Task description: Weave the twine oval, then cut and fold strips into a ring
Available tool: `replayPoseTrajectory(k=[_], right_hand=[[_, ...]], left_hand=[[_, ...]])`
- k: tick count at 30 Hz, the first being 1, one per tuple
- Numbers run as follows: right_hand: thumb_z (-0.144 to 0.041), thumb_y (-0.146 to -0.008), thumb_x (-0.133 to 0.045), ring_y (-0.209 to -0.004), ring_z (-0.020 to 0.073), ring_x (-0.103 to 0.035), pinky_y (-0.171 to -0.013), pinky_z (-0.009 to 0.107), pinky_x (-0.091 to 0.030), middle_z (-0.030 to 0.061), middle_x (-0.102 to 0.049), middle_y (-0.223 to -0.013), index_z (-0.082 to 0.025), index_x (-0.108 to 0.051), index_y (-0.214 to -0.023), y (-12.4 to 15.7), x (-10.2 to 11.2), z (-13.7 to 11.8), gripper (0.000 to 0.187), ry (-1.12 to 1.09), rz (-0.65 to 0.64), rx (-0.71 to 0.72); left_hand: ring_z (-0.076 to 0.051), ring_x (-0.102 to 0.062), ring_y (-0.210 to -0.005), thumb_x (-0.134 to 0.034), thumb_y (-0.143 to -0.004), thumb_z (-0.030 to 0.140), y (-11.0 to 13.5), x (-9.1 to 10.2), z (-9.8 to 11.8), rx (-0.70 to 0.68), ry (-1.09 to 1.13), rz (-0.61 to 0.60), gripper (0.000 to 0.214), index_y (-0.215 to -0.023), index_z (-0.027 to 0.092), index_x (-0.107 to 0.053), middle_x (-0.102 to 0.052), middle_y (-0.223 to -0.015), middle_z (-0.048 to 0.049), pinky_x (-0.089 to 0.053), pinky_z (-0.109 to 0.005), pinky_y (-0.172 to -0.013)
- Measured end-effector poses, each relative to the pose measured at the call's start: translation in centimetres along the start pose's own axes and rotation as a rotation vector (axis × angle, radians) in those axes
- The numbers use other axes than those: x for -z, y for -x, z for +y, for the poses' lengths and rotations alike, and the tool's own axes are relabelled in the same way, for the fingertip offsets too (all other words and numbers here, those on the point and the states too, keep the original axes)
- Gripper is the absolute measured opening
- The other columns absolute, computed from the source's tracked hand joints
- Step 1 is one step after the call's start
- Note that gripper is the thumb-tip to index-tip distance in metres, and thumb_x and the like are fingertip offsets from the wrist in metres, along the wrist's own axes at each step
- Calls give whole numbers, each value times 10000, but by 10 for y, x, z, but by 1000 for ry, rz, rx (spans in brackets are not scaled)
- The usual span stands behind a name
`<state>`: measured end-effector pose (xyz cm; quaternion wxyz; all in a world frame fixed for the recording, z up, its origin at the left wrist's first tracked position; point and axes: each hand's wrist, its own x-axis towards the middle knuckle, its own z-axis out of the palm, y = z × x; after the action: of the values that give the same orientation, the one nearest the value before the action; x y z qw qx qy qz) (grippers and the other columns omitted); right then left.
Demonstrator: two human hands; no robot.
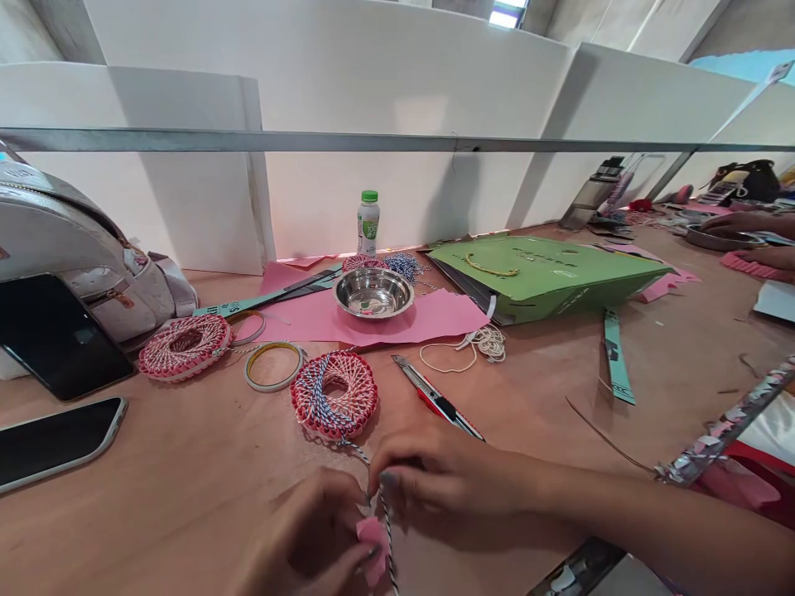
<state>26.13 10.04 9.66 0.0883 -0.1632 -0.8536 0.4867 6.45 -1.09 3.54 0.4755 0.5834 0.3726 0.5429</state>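
My left hand [310, 530] pinches a small pink paper piece [373, 538] at the near table edge. My right hand [440, 476] is closed in a pinch on a blue, white and red twisted string [386, 517]. That string runs up to a ring wound in red, white and blue cord [334, 396] lying flat just beyond my fingers. A red utility knife [435, 397] lies right of the ring, close to my right hand.
A second wound ring [185, 346], two tape rolls [273, 366], a steel bowl [373, 291] on pink paper [435, 319], a small bottle [368, 223], a green paper bag [546, 277], two phones [53, 439] and a grey bag [80, 248] surround me. Another person's hand [745, 223] works far right.
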Motion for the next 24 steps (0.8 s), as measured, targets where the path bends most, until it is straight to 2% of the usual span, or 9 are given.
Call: replayPoseTrajectory(k=[3, 7, 10, 12, 14, 16, 20, 22, 24], right_hand=[[-418, -983, -553, -732, 123, -594, -668, 216, -466, 51, -677, -891, -150, -701, -1046, -2, -1, -1, 312, -67, 55, -18], [-393, -914, -669, -724, 114, -565, -643, 203, -441, 21, -650, -850, -169, -706, -973, -3, -11, 0, 234, -75, 85, -72], [-353, -925, -649, -726, 116, -578, -645, 212, -445, 19, -659, -835, -166, -674, -943, -4, -12, 2, 190, -156, 138, -136], [-337, -923, -639, -747, 118, -581, -647, 218, -446, 32, -665, -884, -162, -635, -939, -4, -9, 2, 176, -227, 188, -137], [-339, -923, -629, -770, 113, -578, -630, 214, -441, 51, -662, -976, -168, -577, -926, -5, -6, 2, 179, -315, 229, -130], [-351, -926, -625, -779, 104, -583, -629, 212, -447, 62, -653, -1034, -181, -503, -894, -5, -5, 2, 212, -426, 246, -117], [-407, -922, -644, -725, 88, -589, -671, 231, -484, 43, -642, -947, -194, -412, -842, -7, -8, 7, 325, -608, 239, -65], [-413, -907, -669, -689, 82, -564, -601, 198, -461, 19, -622, -865, -193, -418, -831, -7, -10, 11, 342, -628, 220, -70], [-410, -876, -712, -628, 68, -509, -504, 163, -403, -8, -581, -813, -191, -439, -824, -7, -10, 14, 354, -643, 205, -96]], left_hand=[[-125, -687, -591, -691, -902, 310, -7, -8, 0, 51, 87, 64, 138, -902, 238, -573, -683, -728, 15, -558, -191, -524], [-140, -692, -680, -719, -871, 316, -12, -5, 0, 62, -2, 60, 152, -885, 214, -607, -691, -793, -14, -574, -215, -599], [-163, -706, -730, -688, -895, 343, -14, 5, 4, 81, -37, -6, 186, -1009, 222, -604, -718, -833, -30, -585, -237, -630], [-164, -703, -789, -634, -933, 297, -17, 14, 9, 63, -212, -106, 126, -1037, 226, -619, -725, -894, -39, -585, -255, -698], [-152, -677, -826, -602, -947, 229, -20, 21, 12, -60, -460, -192, 68, -1003, 230, -640, -708, -933, -34, -562, -255, -752], [-148, -655, -828, -601, -939, 188, -23, 22, 12, -246, -651, -226, 62, -948, 226, -650, -689, -933, -32, -537, -245, -749], [-130, -627, -660, -585, -930, 132, -25, 10, 14, -689, -874, -305, 120, -930, 217, -670, -688, -774, 0, -498, -232, -629], [-125, -626, -616, -525, -956, 97, -25, 5, 19, -775, -943, -413, 181, -967, 204, -671, -712, -768, 4, -501, -245, -609], [-125, -646, -621, -470, -977, 74, -24, 4, 27, -738, -960, -502, 228, -1001, 191, -663, -726, -783, -2, -515, -245, -615]])
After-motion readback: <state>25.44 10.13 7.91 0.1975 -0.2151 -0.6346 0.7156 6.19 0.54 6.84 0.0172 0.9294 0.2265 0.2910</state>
